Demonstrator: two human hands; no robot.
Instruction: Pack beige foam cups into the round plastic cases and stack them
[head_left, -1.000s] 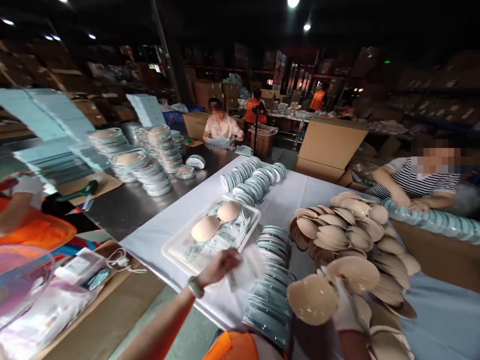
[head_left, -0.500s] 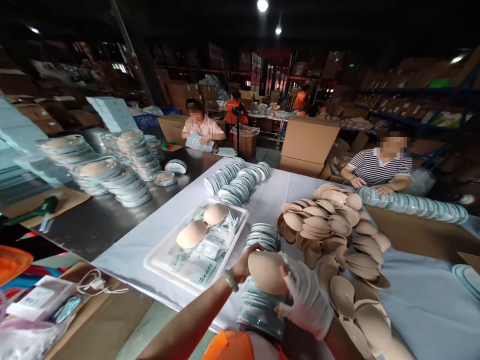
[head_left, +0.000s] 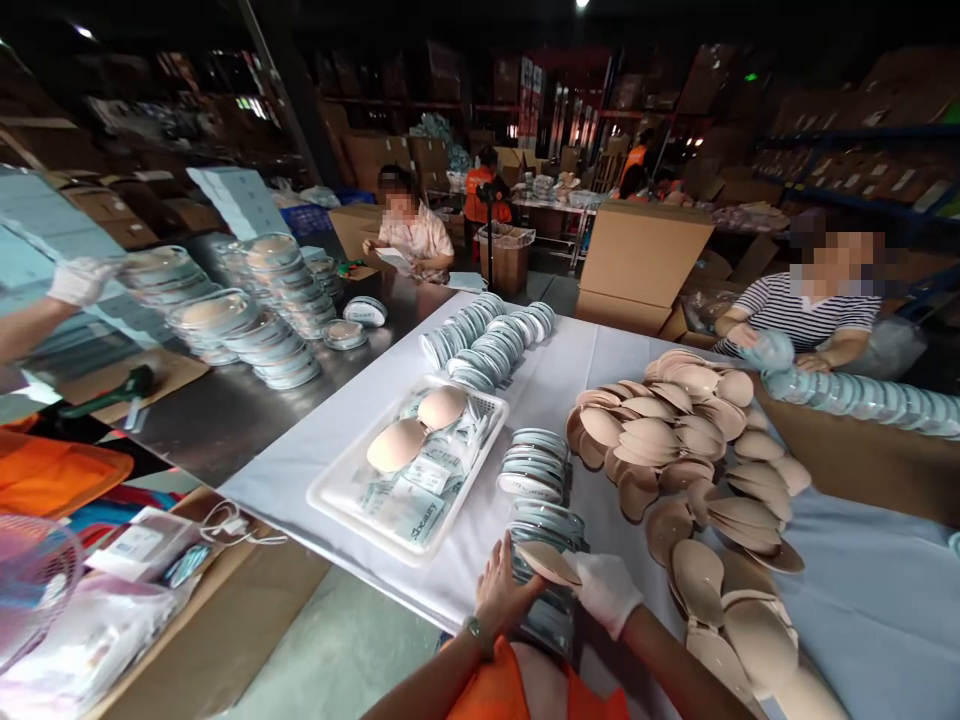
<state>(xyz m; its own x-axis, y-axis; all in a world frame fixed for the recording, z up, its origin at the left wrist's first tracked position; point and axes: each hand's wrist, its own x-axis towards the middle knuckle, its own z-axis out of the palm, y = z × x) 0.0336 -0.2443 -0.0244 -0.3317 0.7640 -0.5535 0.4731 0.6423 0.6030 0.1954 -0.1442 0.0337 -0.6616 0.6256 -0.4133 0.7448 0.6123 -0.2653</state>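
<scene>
My right hand (head_left: 604, 592), in a white glove, pinches the right end of a beige bra cup (head_left: 549, 564). The cup is turned nearly edge-on above a row of round, clear and light-blue cases (head_left: 546, 513). My left hand (head_left: 504, 590), bare and with a bracelet at the wrist, has its fingers spread at the left side of that row. Its thumb points towards the cup's left end; whether it touches is unclear. To the right lies a large heap of beige bra cups (head_left: 637, 432). My hands partly cover the nearest cases.
A white tray (head_left: 319, 492) holds packets and two cups. More case rows (head_left: 480, 350) stand behind it. Stacked cases (head_left: 281, 365) and a green tool (head_left: 112, 393) lie on the dark table. A co-worker's gloved hand (head_left: 81, 281) is at left; two people sit across.
The cup has tipped from face-up to nearly edge-on and come lower and nearer. My left hand has let go of its edge. A co-worker's gloved hand has appeared at left.
</scene>
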